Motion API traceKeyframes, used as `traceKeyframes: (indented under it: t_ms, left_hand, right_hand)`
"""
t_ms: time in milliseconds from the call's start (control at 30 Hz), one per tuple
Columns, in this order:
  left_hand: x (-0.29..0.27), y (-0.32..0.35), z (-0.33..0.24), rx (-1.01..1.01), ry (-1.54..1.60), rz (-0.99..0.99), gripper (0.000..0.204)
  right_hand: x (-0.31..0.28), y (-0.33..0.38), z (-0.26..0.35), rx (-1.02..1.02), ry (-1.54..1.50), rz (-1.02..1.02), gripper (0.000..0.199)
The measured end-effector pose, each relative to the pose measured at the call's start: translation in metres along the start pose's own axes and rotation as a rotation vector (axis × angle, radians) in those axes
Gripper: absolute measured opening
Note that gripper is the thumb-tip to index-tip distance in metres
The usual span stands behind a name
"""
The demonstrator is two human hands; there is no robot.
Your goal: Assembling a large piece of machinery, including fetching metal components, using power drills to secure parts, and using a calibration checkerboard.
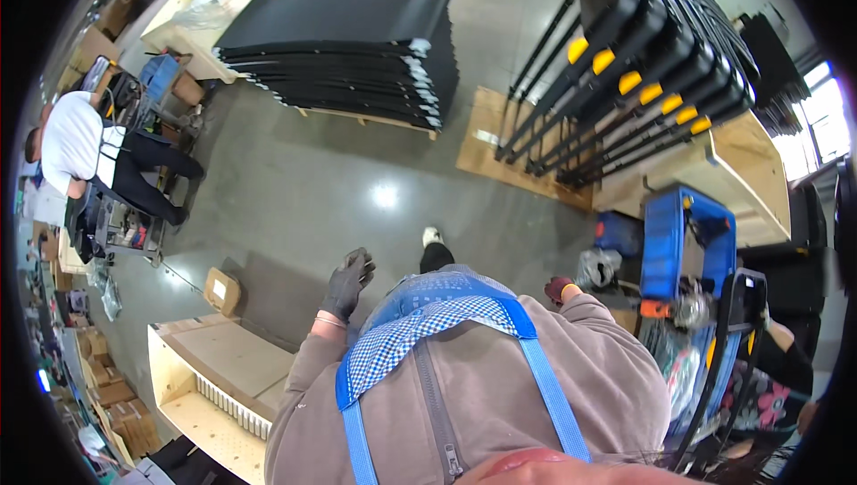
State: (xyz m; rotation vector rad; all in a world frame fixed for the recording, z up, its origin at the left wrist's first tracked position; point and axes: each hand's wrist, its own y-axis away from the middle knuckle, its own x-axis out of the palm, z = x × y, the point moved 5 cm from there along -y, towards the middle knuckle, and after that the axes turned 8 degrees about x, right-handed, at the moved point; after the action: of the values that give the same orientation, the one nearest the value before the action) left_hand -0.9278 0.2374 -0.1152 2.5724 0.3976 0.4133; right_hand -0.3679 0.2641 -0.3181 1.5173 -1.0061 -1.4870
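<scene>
My left hand [348,283], in a dark grey glove, hangs in the air to the left of my blue checked apron [437,324]. Its fingers are loosely bent and somewhat apart, with nothing seen in them. On the other side, my right hand [560,290] wears a dark red glove and shows only in part beyond the sleeve. Whether its fingers are spread or closed is hidden. Nearest to the left hand are a wooden crate [174,356] with cardboard on top and a small cardboard box [222,291]. A blue bin [662,248] stands off to the right.
Ahead, black panels [339,16] lie stacked on a pallet. Several black frames with yellow parts [629,83] stand upright on a wooden base [478,150]. A person [76,141] bends over a cart at left; another person [786,356] is at right. Grey floor [375,164] lies between.
</scene>
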Motion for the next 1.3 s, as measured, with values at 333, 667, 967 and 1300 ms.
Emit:
traceKeyframes:
  t_ms: [333, 667, 967, 1300]
  left_hand:
    - [-0.216, -0.119, 0.050, 0.199, -1.485, 0.071, 0.017]
    - [-0.311, -0.201, 0.086, -0.076, -0.769, 0.000, 0.019]
    - [-0.365, -0.452, -0.179, -0.177, -1.038, 0.165, 0.031]
    - [-0.310, -0.698, -0.369, 0.000, 0.044, -0.182, 0.044]
  right_hand:
    - [-0.427, -0.080, 0.217, -0.444, -0.502, -0.563, 0.016]
    - [-0.653, -0.150, 0.364, -0.358, -1.326, -0.608, 0.038]
    - [-0.666, -0.077, 0.380, 0.192, -0.695, -1.070, 0.045]
    - [-0.492, 0.031, 0.428, 0.312, -1.395, -0.745, 0.025]
